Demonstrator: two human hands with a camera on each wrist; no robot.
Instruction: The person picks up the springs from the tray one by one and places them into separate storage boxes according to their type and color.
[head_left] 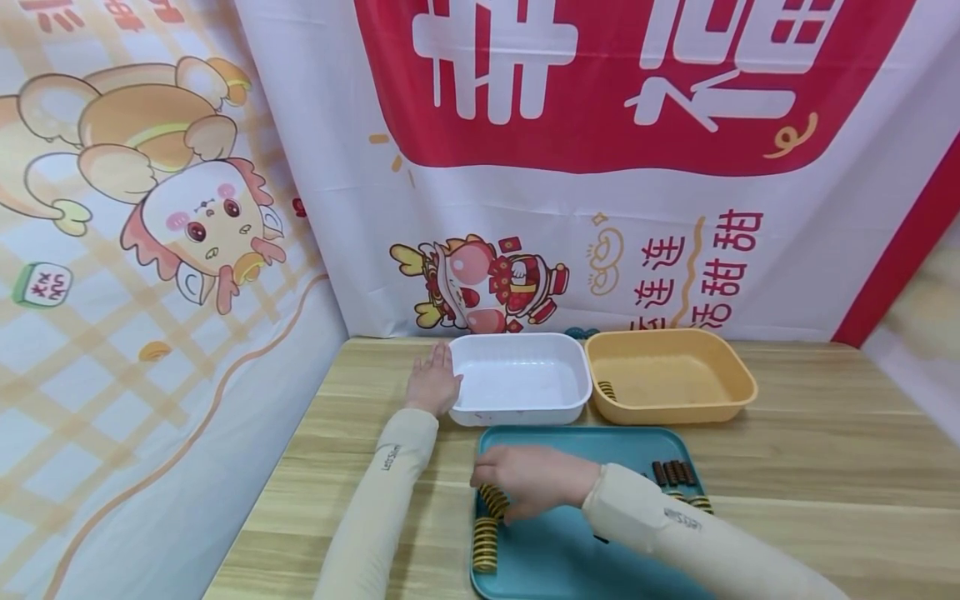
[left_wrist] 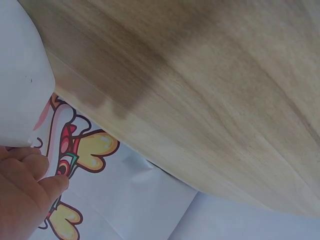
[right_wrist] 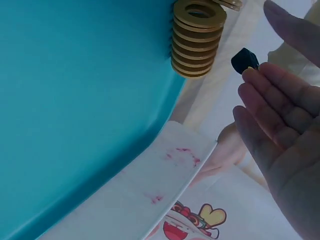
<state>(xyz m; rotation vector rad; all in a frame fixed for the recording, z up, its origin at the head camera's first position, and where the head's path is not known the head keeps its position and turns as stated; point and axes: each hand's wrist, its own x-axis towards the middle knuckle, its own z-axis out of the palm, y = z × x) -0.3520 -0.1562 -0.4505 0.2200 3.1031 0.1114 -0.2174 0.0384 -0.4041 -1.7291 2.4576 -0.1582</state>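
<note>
You are facing two gold-brown coil springs at the left edge of the teal tray [head_left: 555, 558]: the farther spring [head_left: 493, 502] is lying aslant below the fingers of your right hand [head_left: 543, 479], and the nearer spring [head_left: 485, 546] is sitting just on its near side. Your right thumb and fingers are standing apart around the farther spring, not visibly clamping on it; you cannot tell whether they are touching it. Your left hand [head_left: 433, 385] is resting against the left rim of the white basin [head_left: 517, 414], its fingers lying fairly straight.

Judging by looks, you are dealing with something light enough for one hand, hard, stiff and unlikely to break. Its round side is probably inviting it to roll, and its smooth finish may be proving a little slippery. Setting your thumb and fingertips on opposite sides of the coil, across its middle, is looking surest; pinching only the end turn is risking a tilt.

In the right wrist view, one spring is showing flattened, evenly stacked turns, thin gaps between them and a hollow, ring-like end. Farther right on the tray, dark brown springs [head_left: 671, 473] are lying side by side, contrasting with the gold ones, and a ringed gold piece [head_left: 606, 390] is lying at the left end of the yellow basin [head_left: 675, 414].
</note>
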